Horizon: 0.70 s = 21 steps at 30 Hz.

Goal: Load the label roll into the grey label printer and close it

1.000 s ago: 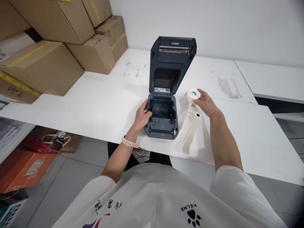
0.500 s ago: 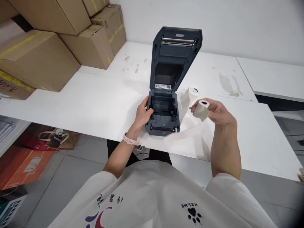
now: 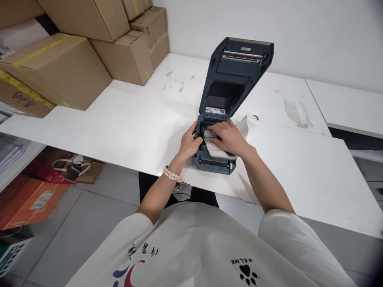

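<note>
A dark blue-grey label printer (image 3: 214, 169) stands on the white table with its lid (image 3: 236, 75) raised. My left hand (image 3: 190, 143) grips the left side of the printer's base, thumb over the inner edge. Inside the open bay is a white label roll (image 3: 217, 149), its loose end hanging toward the front roller. My right hand (image 3: 229, 137) is closed over this roll from above and hides part of it. Just behind that hand, to the right of the printer, lies another white roll or strip of labels (image 3: 248, 121) with a blue-rimmed core.
Cardboard boxes (image 3: 60, 67) with yellow tape are stacked at the back left of the table (image 3: 143, 131). A white wall (image 3: 299, 36) rises behind. Below on the left are an orange box (image 3: 36, 203) and a paper bag (image 3: 92, 167).
My right hand has moved left and carried the label roll from beside the printer into its open bay. The left hand keeps its hold on the base. The view has shifted slightly.
</note>
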Each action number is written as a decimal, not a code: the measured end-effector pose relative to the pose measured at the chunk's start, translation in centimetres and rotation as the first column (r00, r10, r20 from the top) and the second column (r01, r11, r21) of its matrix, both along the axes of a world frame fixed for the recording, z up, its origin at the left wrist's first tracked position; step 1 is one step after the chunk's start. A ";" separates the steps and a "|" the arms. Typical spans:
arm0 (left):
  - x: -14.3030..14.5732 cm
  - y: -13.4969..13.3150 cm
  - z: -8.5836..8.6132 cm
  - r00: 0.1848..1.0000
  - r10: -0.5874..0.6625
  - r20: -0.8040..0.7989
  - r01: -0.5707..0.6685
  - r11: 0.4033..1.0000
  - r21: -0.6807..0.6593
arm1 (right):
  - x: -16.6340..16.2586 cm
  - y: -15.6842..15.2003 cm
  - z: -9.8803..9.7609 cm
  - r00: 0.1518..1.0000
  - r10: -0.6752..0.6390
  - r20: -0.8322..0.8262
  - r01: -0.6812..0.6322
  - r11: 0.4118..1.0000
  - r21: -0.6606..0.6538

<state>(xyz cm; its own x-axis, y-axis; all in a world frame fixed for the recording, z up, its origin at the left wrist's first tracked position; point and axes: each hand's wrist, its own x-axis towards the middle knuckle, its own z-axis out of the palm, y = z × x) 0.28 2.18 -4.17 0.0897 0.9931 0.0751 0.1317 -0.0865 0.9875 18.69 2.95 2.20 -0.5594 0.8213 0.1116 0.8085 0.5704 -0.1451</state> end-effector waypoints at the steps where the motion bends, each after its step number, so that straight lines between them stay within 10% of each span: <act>1: 0.0 -0.2 0.2 1.000 -0.005 0.006 0.005 1.000 0.000 | 0.3 -1.2 -0.1 0.997 0.006 -0.073 -0.004 1.000 0.024; 9: -0.1 -0.3 0.2 0.999 -0.007 0.048 0.009 0.999 -0.032 | 1.2 -10.0 -1.6 0.924 0.014 -0.382 0.011 0.998 0.063; 21: 0.0 -0.1 0.0 0.996 -0.044 0.076 0.047 0.998 -0.039 | 1.5 -10.1 -0.7 0.952 0.030 -0.304 -0.062 0.993 -0.096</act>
